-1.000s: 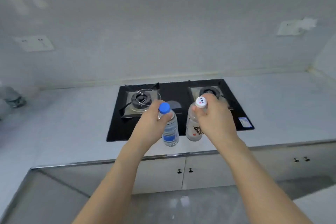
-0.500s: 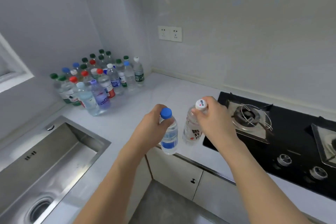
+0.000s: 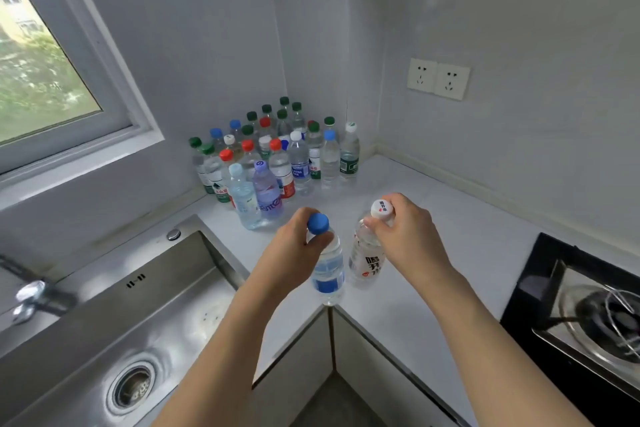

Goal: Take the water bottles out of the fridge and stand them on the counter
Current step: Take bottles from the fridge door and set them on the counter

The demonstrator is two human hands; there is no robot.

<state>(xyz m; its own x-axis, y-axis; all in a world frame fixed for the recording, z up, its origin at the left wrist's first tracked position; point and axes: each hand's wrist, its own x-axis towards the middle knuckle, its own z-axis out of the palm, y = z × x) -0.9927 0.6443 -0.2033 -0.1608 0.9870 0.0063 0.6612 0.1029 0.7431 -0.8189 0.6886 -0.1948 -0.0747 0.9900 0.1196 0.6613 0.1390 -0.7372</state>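
2 clear plastic water bottles are held upright in the air above the inner corner of a pale grey L-shaped counter (image 3: 433,236). The one with a blue screw cap and blue label (image 3: 328,267) is gripped just below its cap by the left hand (image 3: 294,253), fingers and thumb curled round the neck. The one with a white cap and a white label bearing red and black characters (image 3: 367,258) is pinched at its cap and shoulder by the right hand (image 3: 408,236), fingers curled closely round it. The 2 bottles hang side by side, near each other; whether they touch cannot be told. Neither base rests on the counter.

Farther back, in the corner against the wall, stands a tight cluster of upright clear plastic bottles with green, red, blue and white caps (image 3: 277,156). The 2 nearest the hands are a pale blue-capped one and a violet-tinted one.

To the left is a stainless steel sink (image 3: 114,322) with a round drain, below a window. To the right is a black glass gas hob (image 3: 585,322). A white double wall socket (image 3: 438,79) sits above the counter.

The step in hand appears to be carrying this pair to join the cluster. The next move calls for reaching forward, lowering each base flat onto bare counter in front of the cluster without knocking the front bottles, then letting go.
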